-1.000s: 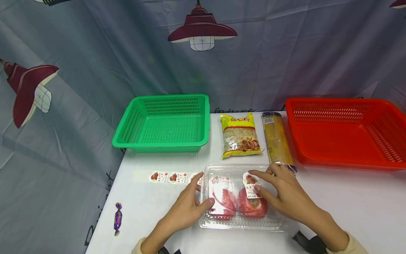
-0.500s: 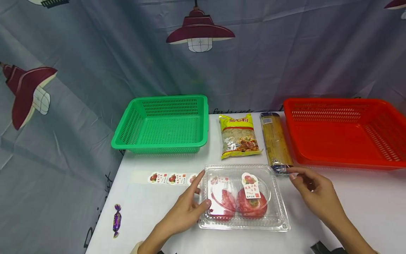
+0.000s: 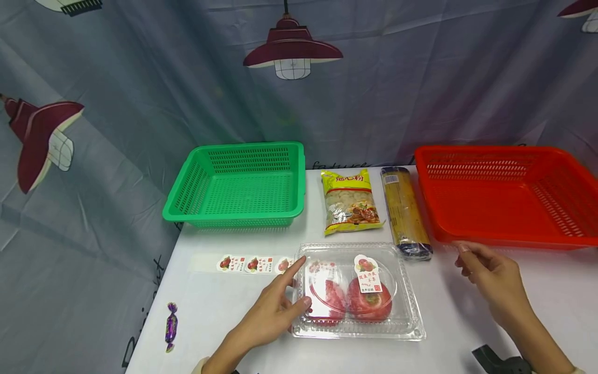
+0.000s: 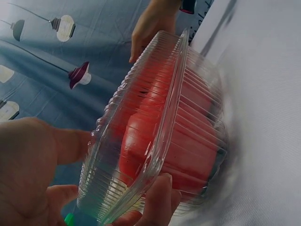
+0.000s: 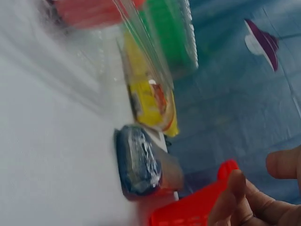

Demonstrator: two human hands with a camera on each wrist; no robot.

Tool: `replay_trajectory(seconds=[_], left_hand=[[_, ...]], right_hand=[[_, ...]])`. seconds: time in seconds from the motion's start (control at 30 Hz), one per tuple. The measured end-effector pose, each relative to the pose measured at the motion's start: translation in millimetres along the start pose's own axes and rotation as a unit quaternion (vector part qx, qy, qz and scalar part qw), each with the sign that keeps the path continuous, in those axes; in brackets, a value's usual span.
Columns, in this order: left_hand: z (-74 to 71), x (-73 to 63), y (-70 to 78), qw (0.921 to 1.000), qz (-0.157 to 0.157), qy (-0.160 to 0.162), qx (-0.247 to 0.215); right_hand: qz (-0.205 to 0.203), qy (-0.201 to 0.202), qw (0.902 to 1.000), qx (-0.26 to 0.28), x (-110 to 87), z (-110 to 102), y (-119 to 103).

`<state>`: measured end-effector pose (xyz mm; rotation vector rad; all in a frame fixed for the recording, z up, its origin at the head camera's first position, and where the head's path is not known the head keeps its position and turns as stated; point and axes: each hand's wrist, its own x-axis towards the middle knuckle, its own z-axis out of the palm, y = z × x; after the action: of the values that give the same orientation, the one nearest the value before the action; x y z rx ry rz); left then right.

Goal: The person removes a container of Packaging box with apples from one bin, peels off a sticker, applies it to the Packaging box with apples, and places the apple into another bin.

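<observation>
A clear plastic fruit box (image 3: 406, 306) sits on the white table, lid down, with red round fruit (image 3: 371, 301) inside. On its lid, right of centre, is a white label (image 3: 369, 275) with a fruit picture. My left hand (image 3: 275, 306) holds the box by its left side. In the left wrist view, the thumb lies against the lid and the fingers (image 4: 159, 200) bend round the rim. To the right of the box, my right hand (image 3: 492, 280) hovers near the red basket's front edge. Its fingers are loosely bent, and I see nothing between them.
Left of the box lies a strip of labels (image 3: 254, 264), partly hidden behind it. A purple wrapped candy (image 3: 171, 327) lies at left. Behind stand a green basket (image 3: 233, 221), a yellow pasta bag (image 3: 352, 201), a long wrapped noodle pack (image 3: 405, 213) and a red basket (image 3: 509, 241).
My right hand has left the label on the lid and moved right, away from the box. The left hand has stayed at the box's left side.
</observation>
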<state>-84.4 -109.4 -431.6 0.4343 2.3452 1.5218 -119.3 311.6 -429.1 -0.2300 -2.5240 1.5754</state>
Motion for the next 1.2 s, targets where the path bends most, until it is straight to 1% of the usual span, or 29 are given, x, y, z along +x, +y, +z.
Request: replay_trajectory(seconds=[0.1, 0.17, 0.23, 0.33, 0.43, 0.6, 0.7, 0.73, 0.77, 0.97, 1.03, 1.2], left_hand=[[0.7, -0.2, -0.7, 1.0000, -0.003, 0.000, -0.003], [1.0, -0.5, -1.1, 1.0000, -0.004, 0.000, -0.001], [1.3, -0.5, -1.1, 1.0000, -0.001, 0.001, 0.001], [1.5, -0.3, -0.8, 1.0000, 0.001, 0.002, 0.004], [1.7, 0.0, -0.5, 1.0000, 0.001, 0.003, 0.005], [1.7, 0.5, 0.1, 1.0000, 0.000, 0.002, 0.002], [1.6, 0.6, 0.4, 1.0000, 0.001, 0.002, 0.000], [1.7, 0.5, 0.4, 1.0000, 0.001, 0.003, -0.001], [1.9, 0.3, 0.5, 1.0000, 0.000, 0.003, -0.002], [4.5, -1.3, 1.0, 0.9997, -0.001, 0.018, -0.018], [5.5, -1.2, 1.0, 0.9995, 0.000, 0.024, -0.021], [6.5, -0.1, 1.9, 0.9990, 0.002, 0.028, -0.035]], right_hand=[[0.024, -0.017, 0.9976, 0.062, 5.2, -8, 6], [0.043, -0.030, 0.9912, 0.122, 8.2, -12, 10], [0.063, -0.044, 0.9796, 0.186, 11.2, -16, 14], [0.084, -0.067, 0.9599, 0.259, 15.1, -21, 19], [0.095, -0.087, 0.9430, 0.307, 19.4, -24, 22], [0.095, -0.110, 0.9141, 0.378, 25.4, -27, 27], [0.091, -0.115, 0.9025, 0.405, 26.8, -26, 29], [0.091, -0.115, 0.9001, 0.410, 26.9, -26, 30], [0.090, -0.114, 0.9002, 0.410, 27.1, -26, 31], [0.088, -0.100, 0.9044, 0.405, 29.3, -25, 33], [0.086, -0.099, 0.9036, 0.408, 29.9, -24, 33], [0.084, -0.097, 0.9071, 0.401, 30.0, -25, 35]])
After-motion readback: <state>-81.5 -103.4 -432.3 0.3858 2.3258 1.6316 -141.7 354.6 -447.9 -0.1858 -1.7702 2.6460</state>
